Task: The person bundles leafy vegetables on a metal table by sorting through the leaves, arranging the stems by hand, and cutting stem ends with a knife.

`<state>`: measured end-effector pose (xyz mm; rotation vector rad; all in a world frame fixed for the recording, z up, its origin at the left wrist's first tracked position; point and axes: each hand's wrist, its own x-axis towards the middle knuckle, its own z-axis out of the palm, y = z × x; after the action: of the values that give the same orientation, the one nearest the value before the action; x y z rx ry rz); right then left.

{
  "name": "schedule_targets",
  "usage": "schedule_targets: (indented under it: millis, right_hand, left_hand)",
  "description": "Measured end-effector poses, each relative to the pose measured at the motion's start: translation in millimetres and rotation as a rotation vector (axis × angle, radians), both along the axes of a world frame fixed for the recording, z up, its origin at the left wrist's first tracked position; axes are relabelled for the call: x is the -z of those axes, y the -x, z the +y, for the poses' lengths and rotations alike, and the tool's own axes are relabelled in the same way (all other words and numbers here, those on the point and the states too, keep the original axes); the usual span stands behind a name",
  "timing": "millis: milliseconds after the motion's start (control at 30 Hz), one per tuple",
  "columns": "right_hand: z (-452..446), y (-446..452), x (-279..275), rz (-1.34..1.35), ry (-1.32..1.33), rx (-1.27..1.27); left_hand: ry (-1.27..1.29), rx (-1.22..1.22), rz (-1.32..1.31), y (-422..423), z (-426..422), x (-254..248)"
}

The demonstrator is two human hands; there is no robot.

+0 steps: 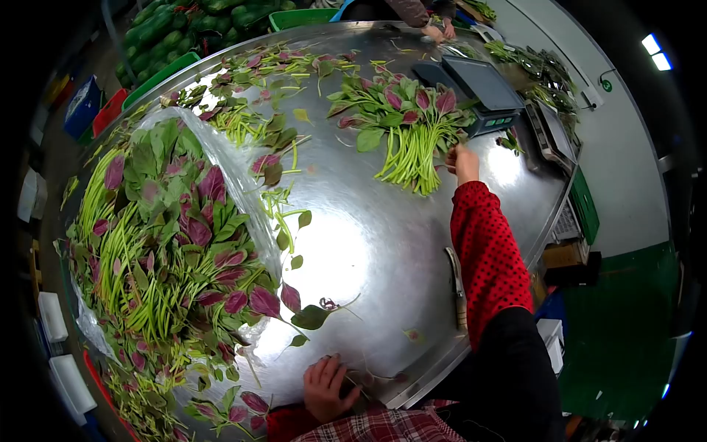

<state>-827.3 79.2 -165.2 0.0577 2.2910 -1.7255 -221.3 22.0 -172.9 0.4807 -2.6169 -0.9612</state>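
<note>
My right hand (463, 163) reaches out to the right side of a bunch of red-and-green amaranth (416, 140). Its fingers are pinched together close to the stems and a leaf; what lies between them is too small to make out. The bunch rests on the metal table (398, 243), leaves toward the far side and cut stems toward me. Near the front edge, my left hand (328, 387) lies on the table with fingers extended, holding nothing. To the left spreads a big heap of loose amaranth (177, 236) on clear plastic sheeting (228, 158).
A knife (458, 291) lies by the right edge. Behind the bunch stands a digital scale (482, 88); another scale-like device (552, 132) is farther right. Stray leaves and stems (283, 214) litter the middle. Another person's hands (440, 31) work at the far edge. Green gourds (173, 37) are piled beyond.
</note>
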Motion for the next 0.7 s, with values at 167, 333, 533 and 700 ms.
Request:
schedule_targets:
  millis: [167, 333, 533, 700]
  right_hand:
    - [14.0, -44.7, 33.0, 0.754, -0.928, -0.157]
    - [17.6, -93.0, 34.3, 0.448, -1.119, -0.263]
    - [23.4, -367.0, -26.8, 0.175, -0.395, -1.303]
    - [84.6, -365.6, -75.0, 0.247, -0.669, -0.721]
  left_hand:
    - [0.006, 0.025, -0.004, -3.0, -3.2, -0.4]
    - [0.012, 0.106, -0.013, -9.3, -3.7, 13.7]
    - [0.005, 0.101, 0.171, -10.4, -4.5, 9.4]
    - [0.02, 0.21, 0.266, -22.0, 3.0, -15.0]
